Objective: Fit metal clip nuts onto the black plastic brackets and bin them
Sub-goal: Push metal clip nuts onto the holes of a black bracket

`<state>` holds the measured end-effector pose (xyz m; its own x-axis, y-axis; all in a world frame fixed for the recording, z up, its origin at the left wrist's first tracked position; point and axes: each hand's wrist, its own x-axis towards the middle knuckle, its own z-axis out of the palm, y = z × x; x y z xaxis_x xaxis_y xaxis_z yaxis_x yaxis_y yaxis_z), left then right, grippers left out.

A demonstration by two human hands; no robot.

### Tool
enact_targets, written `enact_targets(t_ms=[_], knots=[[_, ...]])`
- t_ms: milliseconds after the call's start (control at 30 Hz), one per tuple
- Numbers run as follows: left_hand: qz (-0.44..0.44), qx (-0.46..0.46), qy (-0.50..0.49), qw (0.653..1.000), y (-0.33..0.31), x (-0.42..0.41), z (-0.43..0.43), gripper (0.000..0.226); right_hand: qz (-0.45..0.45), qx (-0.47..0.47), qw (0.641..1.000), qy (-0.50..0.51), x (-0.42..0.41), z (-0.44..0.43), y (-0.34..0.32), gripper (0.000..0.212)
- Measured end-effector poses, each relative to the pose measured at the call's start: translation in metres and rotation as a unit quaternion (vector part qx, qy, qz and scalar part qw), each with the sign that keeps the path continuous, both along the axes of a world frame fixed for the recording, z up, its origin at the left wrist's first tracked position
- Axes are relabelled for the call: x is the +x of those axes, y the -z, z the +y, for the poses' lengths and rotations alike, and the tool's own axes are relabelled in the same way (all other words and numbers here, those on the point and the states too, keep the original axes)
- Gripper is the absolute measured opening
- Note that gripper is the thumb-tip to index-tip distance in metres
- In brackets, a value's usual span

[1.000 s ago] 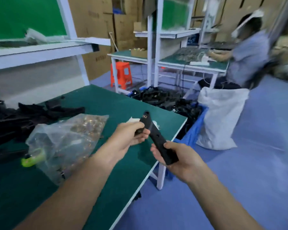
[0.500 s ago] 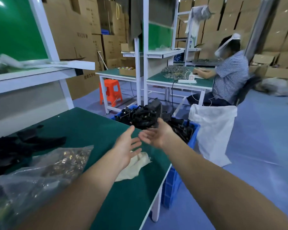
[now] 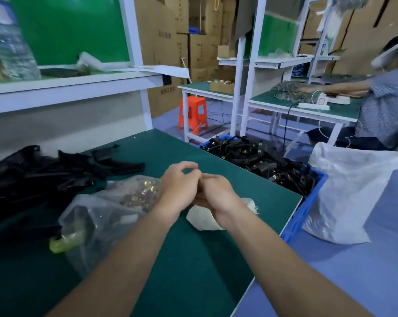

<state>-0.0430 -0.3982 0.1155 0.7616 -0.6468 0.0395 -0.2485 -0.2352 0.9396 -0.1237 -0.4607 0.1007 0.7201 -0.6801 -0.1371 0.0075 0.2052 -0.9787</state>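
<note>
hands: left hand (image 3: 178, 189) loosely curled, right hand (image 3: 218, 195) relaxed, fingertips touching, nothing seen held | risk: floppy nut bag (image 3: 115, 209) may spill if grabbed carelessly; tangled brackets (image 3: 44, 177) may drag neighbours along | where: bag just beside left hand; brackets along desk (image 3: 193, 259) left edge; bin (image 3: 308, 202) past right edge
</note>
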Motion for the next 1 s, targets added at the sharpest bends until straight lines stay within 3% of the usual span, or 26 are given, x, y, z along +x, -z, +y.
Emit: enact_targets(t_ms=[167,267,367,467,600,700,800,900,1000], knots=[[-0.138,0.002,-0.066,0.988,-0.022,0.031,0.073,0.022,0.001,-0.104,0.989,-0.107,0.037,0.057,-0.017,0.026],[-0.193,0.0,-0.126,0.973,-0.023,0.061,0.131,0.021,-0.031,-0.11,0.982,-0.149,0.065,0.092,-0.025,0.023],[-0.174,0.028,-0.2,0.964,-0.011,0.09,0.192,0.023,-0.036,-0.113,0.984,-0.135,0.092,0.112,-0.029,0.027],[-0.121,0.07,-0.263,0.954,0.015,0.115,0.267,0.022,0.006,-0.207,0.972,-0.11,0.124,0.131,-0.028,0.032],[-0.093,0.191,-0.291,0.933,0.055,0.133,0.342,0.016,0.061,-0.437,0.891,-0.105,0.166,0.163,-0.034,0.036],[-0.121,0.267,-0.29,0.911,0.081,0.142,0.361,0.037,0.149,-0.537,0.805,-0.204,0.206,0.191,-0.032,0.033],[-0.154,0.316,-0.26,0.899,0.099,0.146,0.363,0.055,0.28,-0.59,0.711,-0.261,0.243,0.211,-0.02,0.008],[-0.198,0.329,-0.254,0.887,0.11,0.153,0.363,0.049,0.366,-0.587,0.678,-0.25,0.268,0.206,0.003,0.007],[-0.215,0.3,-0.266,0.89,0.111,0.161,0.362,0.029,0.389,-0.591,0.664,-0.243,0.281,0.197,0.023,0.006]])
